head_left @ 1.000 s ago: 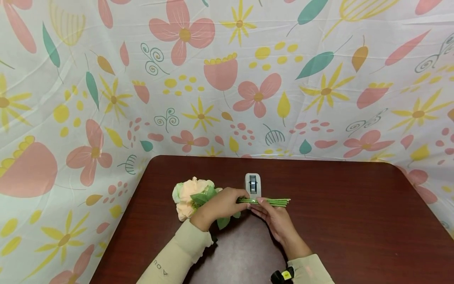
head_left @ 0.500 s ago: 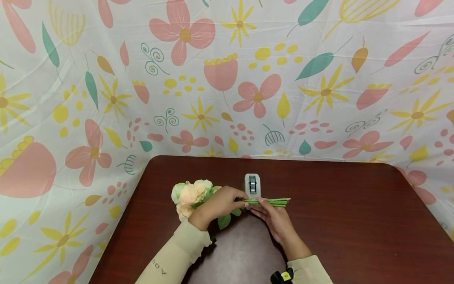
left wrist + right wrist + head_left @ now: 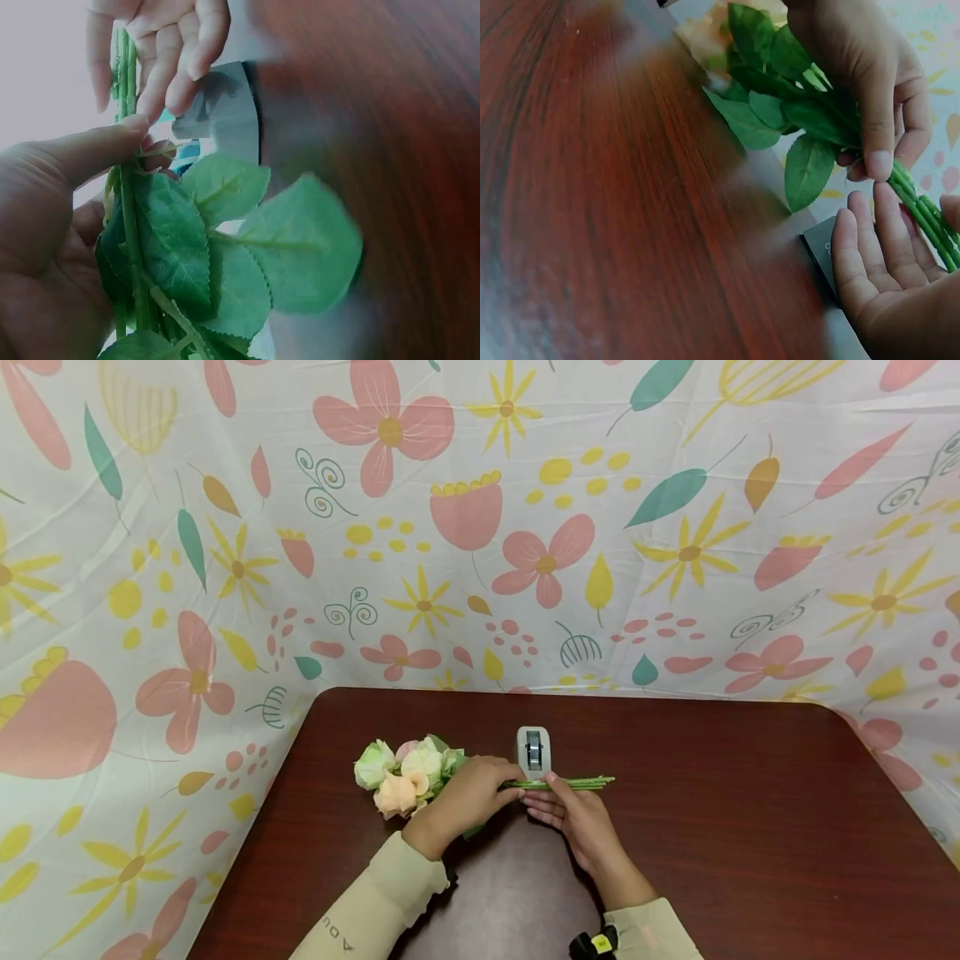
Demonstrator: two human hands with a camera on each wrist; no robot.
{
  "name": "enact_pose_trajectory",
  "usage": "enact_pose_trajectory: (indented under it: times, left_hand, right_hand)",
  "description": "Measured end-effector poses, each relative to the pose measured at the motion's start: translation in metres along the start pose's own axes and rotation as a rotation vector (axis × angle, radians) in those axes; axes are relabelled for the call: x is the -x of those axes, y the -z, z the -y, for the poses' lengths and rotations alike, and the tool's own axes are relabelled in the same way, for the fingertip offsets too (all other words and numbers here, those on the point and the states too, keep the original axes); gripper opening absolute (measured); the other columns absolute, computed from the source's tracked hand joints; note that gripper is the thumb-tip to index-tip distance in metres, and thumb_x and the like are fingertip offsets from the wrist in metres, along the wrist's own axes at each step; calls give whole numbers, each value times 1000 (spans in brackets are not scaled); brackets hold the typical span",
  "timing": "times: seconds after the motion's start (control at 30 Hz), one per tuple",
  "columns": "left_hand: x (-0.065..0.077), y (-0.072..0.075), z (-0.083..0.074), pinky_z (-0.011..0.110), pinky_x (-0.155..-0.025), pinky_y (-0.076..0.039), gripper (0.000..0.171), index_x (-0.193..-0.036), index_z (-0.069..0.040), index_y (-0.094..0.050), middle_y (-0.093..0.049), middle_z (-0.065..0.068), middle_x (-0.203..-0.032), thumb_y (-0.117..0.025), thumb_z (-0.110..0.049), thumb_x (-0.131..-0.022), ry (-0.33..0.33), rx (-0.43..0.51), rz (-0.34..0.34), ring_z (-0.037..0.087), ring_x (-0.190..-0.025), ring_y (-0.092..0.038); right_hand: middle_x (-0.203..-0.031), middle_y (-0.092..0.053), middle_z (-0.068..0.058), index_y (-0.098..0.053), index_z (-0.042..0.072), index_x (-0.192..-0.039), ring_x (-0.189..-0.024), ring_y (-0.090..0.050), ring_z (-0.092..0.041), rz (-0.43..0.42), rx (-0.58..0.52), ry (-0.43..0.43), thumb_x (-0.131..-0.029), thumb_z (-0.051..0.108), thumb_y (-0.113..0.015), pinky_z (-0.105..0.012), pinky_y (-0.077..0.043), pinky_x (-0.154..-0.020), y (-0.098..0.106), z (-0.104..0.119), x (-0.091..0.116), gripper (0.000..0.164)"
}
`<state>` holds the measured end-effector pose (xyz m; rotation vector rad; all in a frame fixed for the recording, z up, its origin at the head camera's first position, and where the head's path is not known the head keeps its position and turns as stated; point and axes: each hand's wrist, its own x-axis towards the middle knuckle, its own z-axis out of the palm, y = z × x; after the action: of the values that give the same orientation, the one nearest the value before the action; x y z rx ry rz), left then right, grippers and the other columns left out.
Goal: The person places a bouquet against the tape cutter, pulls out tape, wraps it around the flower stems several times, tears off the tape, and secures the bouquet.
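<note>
A bouquet of artificial flowers in cream, peach and pale green lies sideways, blossoms left and bare green stems pointing right. My left hand grips it just below the leaves, thumb and fingers pinching the stems. Farther along, my right hand holds the stem ends with the thumb over them, its other fingers fairly straight underneath. Toothed green leaves hang beside the left hand in the left wrist view. A white tape dispenser with a clear roll stands just behind the stems.
The dark red-brown table extends to both sides and in front of the hands. A flower-printed cloth hangs behind it and along the left. A black strap-like device sits at the right wrist.
The bouquet has turned about its stems: different blossoms face up, a pink one among them, and the leaves below the left hand have mostly gone from sight. Both hands stay nearly in place.
</note>
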<state>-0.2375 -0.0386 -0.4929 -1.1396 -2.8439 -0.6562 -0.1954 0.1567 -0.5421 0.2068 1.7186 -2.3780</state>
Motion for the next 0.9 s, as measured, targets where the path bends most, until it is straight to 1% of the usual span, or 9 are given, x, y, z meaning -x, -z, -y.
enact_pose_trajectory:
  times: [0.1,0.2,0.33,0.43,0.53,0.7,0.77,0.9]
  left_hand:
    - [1,-2,0,42,-96,-52,11,-107,-23,-74,-73,-8,-103,-67,-26,-98,-2,-47,-26,12,-98,-67]
    - [1,-6,0,39,-91,-51,11,-106,-23,-73,-72,-7,-102,-68,-27,-98,-8,-90,-49,13,-97,-67]
    - [2,-9,-1,37,-88,-51,10,-105,-23,-72,-72,-7,-102,-71,-27,-96,-14,-133,-78,14,-96,-67]
    - [2,-9,-1,35,-87,-50,10,-105,-23,-72,-72,-7,-103,-72,-27,-95,-11,-151,-86,13,-97,-66]
    - [2,-9,-2,34,-87,-49,14,-109,-22,-72,-72,-6,-106,-71,-28,-96,6,-145,-72,14,-99,-66]
    - [3,-4,-5,36,-92,-50,20,-115,-20,-72,-71,-5,-110,-66,-29,-98,46,-98,-28,15,-102,-66]
    - [3,-2,-6,39,-93,-50,21,-115,-19,-72,-71,-5,-109,-65,-30,-99,60,-88,-11,14,-103,-66]
    - [2,0,-9,36,-90,-50,18,-111,-20,-74,-72,-6,-105,-67,-29,-98,78,-94,10,13,-99,-67]
  right_hand:
    - [-103,-77,-13,-49,-14,-136,-95,-76,-20,-3,-13,-4,-105,29,-56,-37,-60,-86,-1,0,0,53]
    - [-104,-77,-12,-52,-12,-132,-99,-75,-20,4,-34,5,-105,26,-57,-36,-60,-88,0,0,0,47]
    - [-104,-77,-8,-60,-2,-121,-104,-74,-19,31,-61,13,-104,23,-58,-35,-58,-92,1,-1,0,30]
    - [-104,-78,-5,-63,5,-112,-106,-73,-19,63,-73,15,-104,22,-58,-34,-57,-94,3,-2,0,19]
    - [-104,-78,-2,-64,8,-109,-108,-73,-18,96,-75,12,-104,21,-58,-34,-56,-96,5,-1,0,15]
    - [-107,-77,-1,-63,6,-116,-109,-72,-16,120,-67,-2,-104,22,-58,-35,-55,-99,7,0,0,20]
    - [-108,-77,-1,-63,6,-117,-109,-72,-16,120,-65,-6,-104,22,-58,-35,-55,-99,7,0,0,21]
    - [-107,-77,0,-64,8,-113,-109,-72,-15,126,-59,1,-104,21,-58,-34,-55,-99,8,-1,0,17]
